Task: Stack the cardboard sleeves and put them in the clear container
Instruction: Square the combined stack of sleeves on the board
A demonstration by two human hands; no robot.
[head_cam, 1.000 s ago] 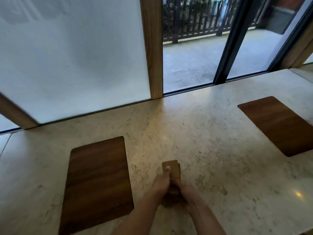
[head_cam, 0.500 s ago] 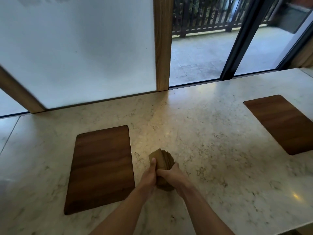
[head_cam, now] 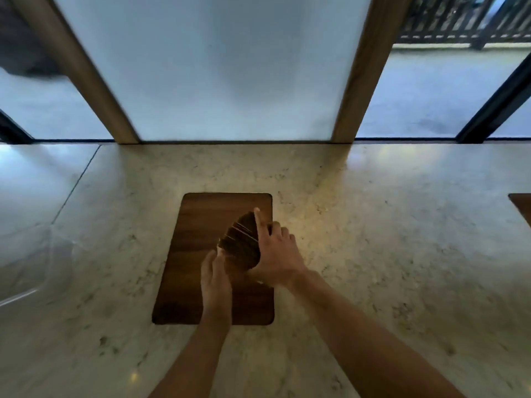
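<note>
A stack of brown cardboard sleeves (head_cam: 240,245), slightly fanned, is held between both hands above a dark wooden inlay (head_cam: 195,254) in the counter. My left hand (head_cam: 215,278) grips the stack's near left corner. My right hand (head_cam: 277,254) holds its right side, with the index finger stretched along the far edge. At the far left, a faint clear container (head_cam: 27,262) shows as a transparent rim and wall on the marble counter; it is blurred.
The pale marble counter (head_cam: 373,239) runs left to right under frosted glass panels with wooden posts (head_cam: 363,67). A second wooden inlay (head_cam: 521,205) peeks in at the right edge. A seam (head_cam: 77,185) crosses the counter at left.
Both hands have carried the sleeve stack leftward from bare marble to over the wooden inlay. The view has swung left, and the stack has fanned out more.
</note>
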